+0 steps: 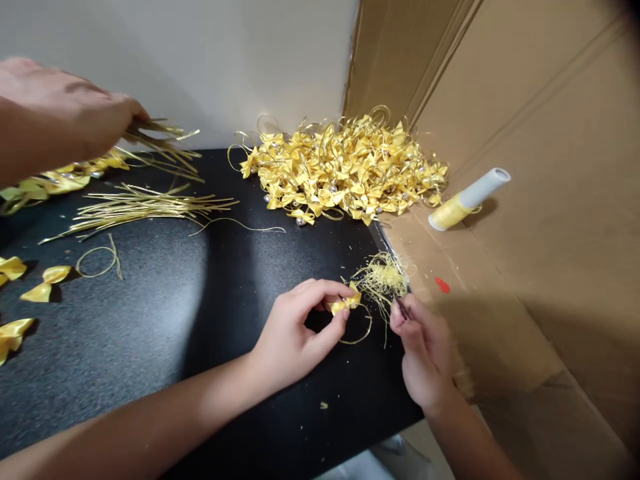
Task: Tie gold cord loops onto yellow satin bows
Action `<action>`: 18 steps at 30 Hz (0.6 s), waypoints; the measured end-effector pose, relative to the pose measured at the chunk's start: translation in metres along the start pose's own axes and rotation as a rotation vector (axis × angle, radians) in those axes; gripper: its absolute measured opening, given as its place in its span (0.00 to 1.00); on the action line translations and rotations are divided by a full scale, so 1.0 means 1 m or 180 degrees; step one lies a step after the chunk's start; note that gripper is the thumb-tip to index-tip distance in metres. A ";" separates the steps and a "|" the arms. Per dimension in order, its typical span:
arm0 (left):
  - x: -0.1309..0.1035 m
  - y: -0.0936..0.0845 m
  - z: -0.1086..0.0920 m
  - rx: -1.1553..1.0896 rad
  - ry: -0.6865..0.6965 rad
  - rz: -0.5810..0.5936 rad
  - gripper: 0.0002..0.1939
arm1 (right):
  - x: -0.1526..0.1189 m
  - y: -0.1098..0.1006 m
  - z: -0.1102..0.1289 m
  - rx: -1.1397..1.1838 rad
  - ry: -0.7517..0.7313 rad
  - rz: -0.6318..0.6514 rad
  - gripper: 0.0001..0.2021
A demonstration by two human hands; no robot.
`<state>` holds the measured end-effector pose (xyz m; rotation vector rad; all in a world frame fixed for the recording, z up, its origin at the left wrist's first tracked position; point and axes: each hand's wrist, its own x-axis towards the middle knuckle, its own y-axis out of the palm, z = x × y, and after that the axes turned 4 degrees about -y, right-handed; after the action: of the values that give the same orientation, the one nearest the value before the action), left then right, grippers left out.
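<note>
My left hand [310, 317] pinches a small yellow ribbon bow [351, 301] between thumb and fingers, low over the black table. From the bow a thin gold cord loop [369, 328] curves down to the right. My right hand [425, 350] is closed around a small dark pointed tool [401, 308]; most of it is hidden in the fist, so its kind is unclear. The tool's tip is at the lower edge of a tangle of yellow thread scraps [384, 275], apart from the bow.
A heap of finished-looking yellow bows [345, 170] with gold loops and small bells lies at the back. Another person's hand [75, 113] grips gold cords above a cord bundle [145, 210]. Loose bows [46, 283] lie left. A ribbon-wrapped tube [470, 200] stands on cardboard at right.
</note>
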<state>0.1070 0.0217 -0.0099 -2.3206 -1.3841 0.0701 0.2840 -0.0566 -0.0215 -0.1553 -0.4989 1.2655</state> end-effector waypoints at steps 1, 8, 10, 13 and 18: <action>0.000 0.000 0.000 -0.0015 -0.0003 0.0027 0.09 | 0.001 0.000 0.003 -0.0186 -0.0077 0.0038 0.18; 0.001 0.000 0.002 -0.0562 -0.0540 -0.0039 0.09 | 0.007 0.004 0.014 -0.1320 -0.0816 -0.0016 0.05; 0.001 0.000 0.003 -0.0668 -0.0597 -0.0040 0.09 | 0.006 0.005 0.011 -0.1446 -0.0811 -0.0034 0.06; 0.000 0.000 0.004 -0.0749 -0.0634 -0.0031 0.09 | 0.004 0.006 0.009 -0.1564 -0.0787 -0.0048 0.07; 0.000 -0.001 0.004 -0.0793 -0.0664 -0.0003 0.08 | 0.004 0.006 0.009 -0.1662 -0.0855 -0.0058 0.07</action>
<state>0.1053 0.0232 -0.0135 -2.5779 -1.5729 0.1513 0.2759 -0.0528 -0.0148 -0.4204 -1.0569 1.1207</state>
